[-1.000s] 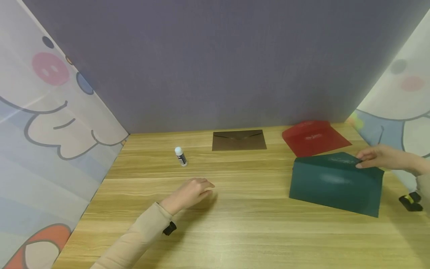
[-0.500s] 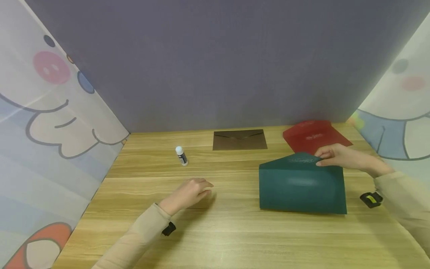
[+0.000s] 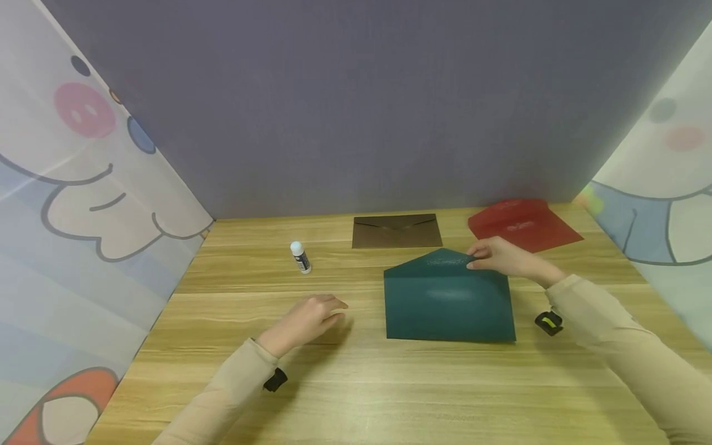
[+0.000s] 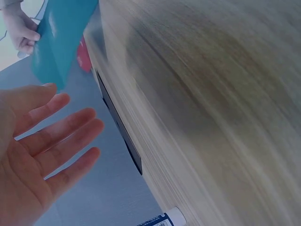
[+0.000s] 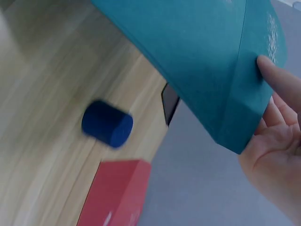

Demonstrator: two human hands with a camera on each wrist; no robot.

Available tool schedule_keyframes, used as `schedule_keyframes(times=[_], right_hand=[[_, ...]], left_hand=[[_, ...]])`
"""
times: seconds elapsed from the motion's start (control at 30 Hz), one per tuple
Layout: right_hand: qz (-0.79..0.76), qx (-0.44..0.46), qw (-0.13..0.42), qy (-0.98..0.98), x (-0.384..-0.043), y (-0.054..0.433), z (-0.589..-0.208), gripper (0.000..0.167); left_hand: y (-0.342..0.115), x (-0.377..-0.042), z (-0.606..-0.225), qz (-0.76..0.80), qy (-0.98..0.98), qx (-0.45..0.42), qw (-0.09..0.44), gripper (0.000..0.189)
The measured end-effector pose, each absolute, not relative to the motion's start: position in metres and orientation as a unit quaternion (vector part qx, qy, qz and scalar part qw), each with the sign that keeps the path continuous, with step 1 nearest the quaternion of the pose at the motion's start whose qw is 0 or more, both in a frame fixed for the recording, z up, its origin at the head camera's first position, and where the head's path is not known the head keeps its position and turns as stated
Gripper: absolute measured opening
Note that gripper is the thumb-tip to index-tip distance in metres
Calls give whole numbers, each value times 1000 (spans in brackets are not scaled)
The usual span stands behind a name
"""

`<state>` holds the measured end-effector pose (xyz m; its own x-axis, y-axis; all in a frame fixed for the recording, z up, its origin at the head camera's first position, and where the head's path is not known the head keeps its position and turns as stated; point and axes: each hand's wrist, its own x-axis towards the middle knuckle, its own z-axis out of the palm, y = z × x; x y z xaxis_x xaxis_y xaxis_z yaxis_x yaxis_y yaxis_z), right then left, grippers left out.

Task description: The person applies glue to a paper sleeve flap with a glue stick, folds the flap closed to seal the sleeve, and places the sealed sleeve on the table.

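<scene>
My right hand (image 3: 503,256) pinches the raised flap of a dark teal envelope (image 3: 449,309), thumb on the near face. The envelope hangs upright above the table, its pointed flap up and bearing whitish smears. In the right wrist view the thumb presses on the teal envelope (image 5: 197,52) near its fold. My left hand (image 3: 305,322) hovers over the table left of the envelope, holding nothing. Its fingers look loosely spread in the left wrist view, where the left hand (image 4: 51,141) has a glue stick (image 4: 167,219) below it.
A capped glue stick (image 3: 300,257) stands at the back left of the wooden table (image 3: 334,395). Along the grey back panel (image 3: 356,111) lie a brown envelope (image 3: 397,232) and a red envelope (image 3: 525,225) with its flap open. A dark blue cylinder (image 5: 107,123) appears in the right wrist view.
My right hand has carried the teal envelope leftward from the right side toward the middle, uncovering more of the red envelope. The left hand has barely shifted.
</scene>
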<state>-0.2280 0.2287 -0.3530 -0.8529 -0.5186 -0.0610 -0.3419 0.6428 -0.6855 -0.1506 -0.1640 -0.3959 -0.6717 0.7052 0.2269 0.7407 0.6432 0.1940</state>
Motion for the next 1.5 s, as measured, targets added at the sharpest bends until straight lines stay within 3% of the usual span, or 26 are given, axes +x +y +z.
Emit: schedule_keyframes(times=[0.6, 0.93, 1.1, 1.3, 1.5], right_hand=[[-347, -245, 120, 897, -259, 172, -390, 22], [-331, -266, 96, 900, -265, 160, -406, 18], [-291, -280, 68, 913, -256, 154, -405, 20], [-176, -335, -28, 925, -233, 151, -395, 23], [-103, -361, 8, 927, -214, 156, -395, 22]], left_hand=[[-161, -153, -400, -137, -895, -414, 91, 18], [-153, -158, -401, -140, -901, -406, 57, 18], [-147, -163, -401, -145, -901, -407, 28, 18], [-135, -172, -403, -132, -906, -401, 2, 19], [-125, -188, -410, -89, -912, -400, 19, 21]])
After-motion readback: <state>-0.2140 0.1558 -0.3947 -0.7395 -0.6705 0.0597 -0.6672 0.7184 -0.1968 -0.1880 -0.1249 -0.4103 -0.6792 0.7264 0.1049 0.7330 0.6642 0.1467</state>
